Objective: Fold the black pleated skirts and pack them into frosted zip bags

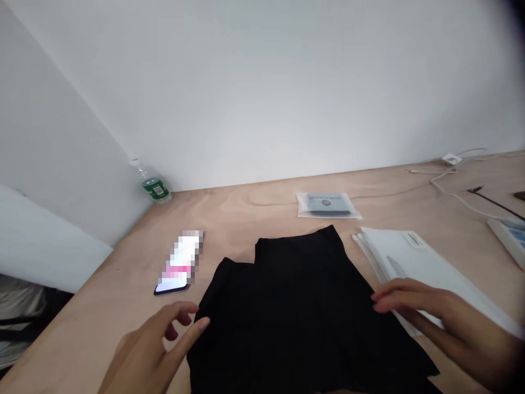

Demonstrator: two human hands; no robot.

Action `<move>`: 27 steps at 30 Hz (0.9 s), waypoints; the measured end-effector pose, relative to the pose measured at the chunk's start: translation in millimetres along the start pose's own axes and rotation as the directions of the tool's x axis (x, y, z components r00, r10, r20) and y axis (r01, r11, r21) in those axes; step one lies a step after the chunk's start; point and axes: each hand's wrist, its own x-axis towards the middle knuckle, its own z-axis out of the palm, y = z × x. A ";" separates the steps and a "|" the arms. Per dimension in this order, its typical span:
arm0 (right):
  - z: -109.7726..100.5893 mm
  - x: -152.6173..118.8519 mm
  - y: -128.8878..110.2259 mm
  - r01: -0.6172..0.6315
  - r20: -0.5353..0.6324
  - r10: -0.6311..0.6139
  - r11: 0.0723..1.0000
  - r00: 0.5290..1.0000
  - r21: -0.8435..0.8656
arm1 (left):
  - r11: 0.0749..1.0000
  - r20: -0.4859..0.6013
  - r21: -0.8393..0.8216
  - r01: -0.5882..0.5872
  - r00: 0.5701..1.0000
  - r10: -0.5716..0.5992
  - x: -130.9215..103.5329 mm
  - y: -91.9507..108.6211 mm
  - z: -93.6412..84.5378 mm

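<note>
A black cloth garment (283, 306) lies spread on the wooden table in front of me, with a notch in its far edge; its near end runs out of view. At its left edge is my left hand (159, 339), thumb and fingers curved and apart, the tips over or touching the cloth. On the opposite side my right hand (438, 317) has its fingers stretched toward the right edge, tips at the cloth, with the thumb lower down. Neither hand visibly lifts the fabric. Whether the right fingertips press on it, I cannot tell.
Left of the garment lies a lit phone (178, 265). A plastic bottle (156, 189) with a green label stands in the corner. Behind the garment is a flat packet (328, 205) in clear wrap. White packages (406, 254) are stacked at right, near cables (447, 189) and a white box (508, 235).
</note>
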 end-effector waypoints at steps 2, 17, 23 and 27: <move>17.8 9.2 -16.9 0.083 0.064 -0.079 0.994 0.995 -0.064 | 0.998 0.023 0.025 0.057 0.998 -0.057 -1.0 5.3 11.0; 70.3 69.7 -90.5 0.330 0.256 -0.232 0.820 0.939 -0.468 | 0.902 -0.109 0.204 -0.381 0.907 0.407 22.5 124.9 25.4; 106.0 141.9 -63.7 0.155 0.094 -0.123 0.792 0.988 -0.590 | 0.873 -0.036 0.301 -0.384 0.910 0.412 82.8 167.7 97.6; 113.9 142.4 -21.9 0.085 -0.012 -0.117 0.781 0.993 -0.619 | 0.867 -0.052 0.307 -0.392 0.903 0.427 94.0 136.0 119.3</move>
